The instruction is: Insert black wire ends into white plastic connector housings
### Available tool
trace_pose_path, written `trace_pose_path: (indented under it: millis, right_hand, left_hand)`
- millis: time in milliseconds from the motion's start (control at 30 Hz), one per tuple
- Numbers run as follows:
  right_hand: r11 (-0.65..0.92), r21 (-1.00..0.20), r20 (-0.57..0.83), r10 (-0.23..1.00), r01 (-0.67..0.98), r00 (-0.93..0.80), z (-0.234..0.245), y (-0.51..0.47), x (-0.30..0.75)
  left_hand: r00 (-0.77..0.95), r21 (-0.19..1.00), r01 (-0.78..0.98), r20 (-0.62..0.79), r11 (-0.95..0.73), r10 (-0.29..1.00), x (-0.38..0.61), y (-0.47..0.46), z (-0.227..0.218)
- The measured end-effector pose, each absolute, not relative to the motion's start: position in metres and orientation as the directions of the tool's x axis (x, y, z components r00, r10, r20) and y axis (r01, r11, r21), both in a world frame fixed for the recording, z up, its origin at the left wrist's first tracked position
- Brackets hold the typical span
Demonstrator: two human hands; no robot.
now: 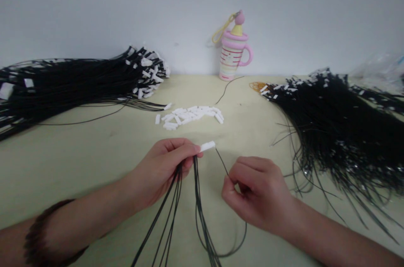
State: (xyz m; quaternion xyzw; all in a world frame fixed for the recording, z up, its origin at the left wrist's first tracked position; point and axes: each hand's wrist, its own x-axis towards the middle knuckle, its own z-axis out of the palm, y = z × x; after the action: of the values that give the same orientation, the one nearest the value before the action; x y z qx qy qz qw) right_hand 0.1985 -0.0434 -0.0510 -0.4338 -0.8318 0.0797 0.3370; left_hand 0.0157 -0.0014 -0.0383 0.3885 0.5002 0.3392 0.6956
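Between thumb and fingers, my left hand (pixel 172 155) pinches one end of a white connector housing (pixel 208 146). Several black wires (pixel 198 199) hang down from that hand toward the near side. To the right, my right hand (pixel 257 193) is closed on a single thin black wire (pixel 221 161), whose upper tip points at the free end of the housing. Whether the tip touches the housing I cannot tell. A pile of loose white connector housings (pixel 191 114) lies on the table just beyond my hands.
At the left lies a thick bundle of black wires (pixel 78 79) with white connectors. Another large bundle of black wires (pixel 341 128) spreads at the right, beside clear plastic (pixel 383 69). A pink and white cup-shaped case (pixel 232 54) stands against the wall (pixel 94 10) on the table (pixel 104 157).
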Motion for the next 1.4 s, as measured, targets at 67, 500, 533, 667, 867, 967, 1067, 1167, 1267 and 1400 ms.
trace_pose_path:
  millis: [67,500,533,667,867,967,1067,1167,1267,1400]
  right_hand:
    - [0.636,-0.346,0.505,0.746,0.69,-0.434,-0.053,-0.043,0.198]
    - [0.715,0.011,0.528,0.589,0.699,-0.612,-0.049,-0.048,0.2]
    - [0.715,0.013,0.528,0.588,0.699,-0.612,-0.049,-0.048,0.2]
    - [0.707,0.021,0.539,0.587,0.707,-0.604,-0.049,-0.048,0.201]
    - [0.717,0.05,0.511,0.58,0.696,-0.634,-0.047,-0.052,0.204]
    - [0.718,0.033,0.513,0.585,0.696,-0.628,-0.046,-0.052,0.202]
    - [0.66,-0.226,0.453,0.723,0.717,-0.522,-0.045,-0.05,0.199]
    - [0.494,-0.566,0.287,0.869,0.66,-0.404,-0.044,-0.043,0.198]
    - [0.414,-0.719,0.211,0.896,0.559,-0.391,-0.043,-0.037,0.198]
    - [0.386,-0.784,0.209,0.902,0.486,-0.378,-0.046,-0.036,0.197]
  left_hand:
    - [0.258,0.892,-0.054,-0.423,0.45,0.869,0.016,-0.002,-0.038]
    - [0.248,0.918,0.033,-0.391,0.396,0.886,0.017,-0.004,-0.036]
    - [0.246,0.917,0.041,-0.394,0.397,0.886,0.017,-0.004,-0.036]
    - [0.243,0.92,0.029,-0.386,0.391,0.89,0.017,-0.003,-0.037]
    - [0.22,0.926,0.106,-0.376,0.361,0.9,0.016,-0.004,-0.041]
    - [0.208,0.941,0.144,-0.331,0.306,0.92,0.016,-0.006,-0.042]
    - [0.205,0.949,0.163,-0.302,0.272,0.931,0.017,-0.006,-0.041]
    - [0.215,0.949,0.157,-0.302,0.272,0.929,0.017,-0.006,-0.04]
    - [0.24,0.952,0.181,-0.286,0.247,0.928,0.016,-0.005,-0.04]
    - [0.294,0.953,0.179,-0.289,0.245,0.911,0.014,-0.006,-0.041]
